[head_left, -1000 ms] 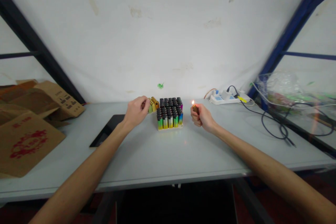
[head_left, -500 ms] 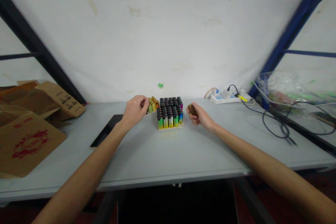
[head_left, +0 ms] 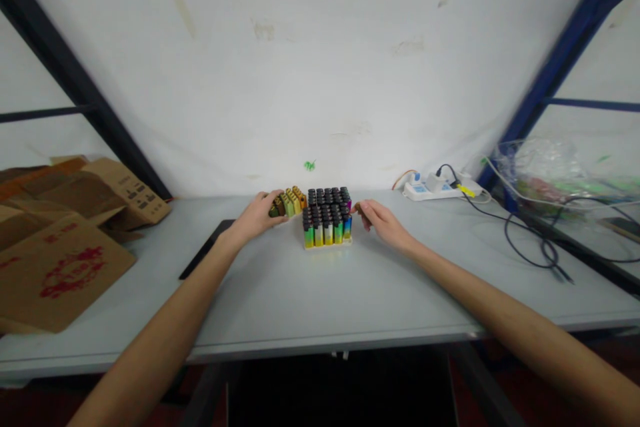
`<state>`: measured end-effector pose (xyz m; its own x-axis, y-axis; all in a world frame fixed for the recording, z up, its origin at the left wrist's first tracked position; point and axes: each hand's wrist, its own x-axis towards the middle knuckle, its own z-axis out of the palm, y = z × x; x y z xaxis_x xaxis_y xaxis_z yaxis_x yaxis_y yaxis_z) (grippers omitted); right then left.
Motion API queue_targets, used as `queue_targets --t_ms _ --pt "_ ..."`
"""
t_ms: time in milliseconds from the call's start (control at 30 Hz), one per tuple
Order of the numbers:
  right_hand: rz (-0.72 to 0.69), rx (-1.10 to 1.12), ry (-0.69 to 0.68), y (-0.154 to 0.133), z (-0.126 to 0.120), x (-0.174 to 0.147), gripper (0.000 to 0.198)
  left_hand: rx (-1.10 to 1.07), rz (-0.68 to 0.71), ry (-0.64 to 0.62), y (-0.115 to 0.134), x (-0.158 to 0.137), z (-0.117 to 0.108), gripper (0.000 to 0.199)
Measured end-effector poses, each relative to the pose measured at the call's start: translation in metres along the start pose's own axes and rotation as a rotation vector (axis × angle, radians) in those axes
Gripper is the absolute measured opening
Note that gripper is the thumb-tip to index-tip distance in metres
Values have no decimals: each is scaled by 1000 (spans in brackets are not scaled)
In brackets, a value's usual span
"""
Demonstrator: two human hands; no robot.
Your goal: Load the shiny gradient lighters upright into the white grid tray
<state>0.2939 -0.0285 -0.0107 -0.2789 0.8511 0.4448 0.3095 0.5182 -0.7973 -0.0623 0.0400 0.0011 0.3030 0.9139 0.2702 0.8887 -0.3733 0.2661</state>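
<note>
A pale tray (head_left: 327, 247) packed with several black-topped lighters (head_left: 329, 232), their bodies green, yellow, silver and blue, stands upright in the middle of the table. To its left is a smaller group of gold and olive lighters (head_left: 292, 203) in a pale tray. My left hand (head_left: 254, 217) wraps around the left end of that group, thumb in front and fingers behind. Just right of the colourful tray, my right hand (head_left: 383, 221) is closed on a brownish-gold lighter (head_left: 363, 211), partly hidden by the fingers.
Cardboard boxes (head_left: 75, 260) lie at the left, beside a flat black tablet-like object (head_left: 205, 250). A white power strip (head_left: 435, 188) with plugs stands by the wall at right. Black cable (head_left: 530, 253) loops near clear plastic bags (head_left: 550, 167).
My left hand has gone from a pinch above the gold lighters down around the group's left end. My right hand has turned its lighter towards the colourful tray and come slightly nearer.
</note>
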Motion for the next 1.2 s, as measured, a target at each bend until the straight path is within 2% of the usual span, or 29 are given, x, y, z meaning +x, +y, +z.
queue_targets --t_ms 100,233,367,667,800,900,1067,1200 --pt "-70 -118 44 -1 -2 1 55 -21 26 1 -6 5 -2 83" --pt "-82 -149 78 -2 -3 2 53 -61 61 8 -10 8 -3 84" --pt "-92 -201 109 4 -6 4 46 -72 78 -23 -5 7 -3 97" --pt "25 -323 25 14 -12 6 43 -47 24 -44 12 3 -13 100" --pt "16 -298 9 9 -11 4 46 -47 6 -90 14 -1 -17 105" --pt "-12 -244 19 5 -13 2 46 -86 60 -121 13 -5 -20 104" --pt "-45 -30 -26 -8 -18 4 37 -153 119 -186 12 -9 -26 106" --pt "-88 76 -60 -30 -14 14 30 -185 139 -234 11 -12 -31 105"
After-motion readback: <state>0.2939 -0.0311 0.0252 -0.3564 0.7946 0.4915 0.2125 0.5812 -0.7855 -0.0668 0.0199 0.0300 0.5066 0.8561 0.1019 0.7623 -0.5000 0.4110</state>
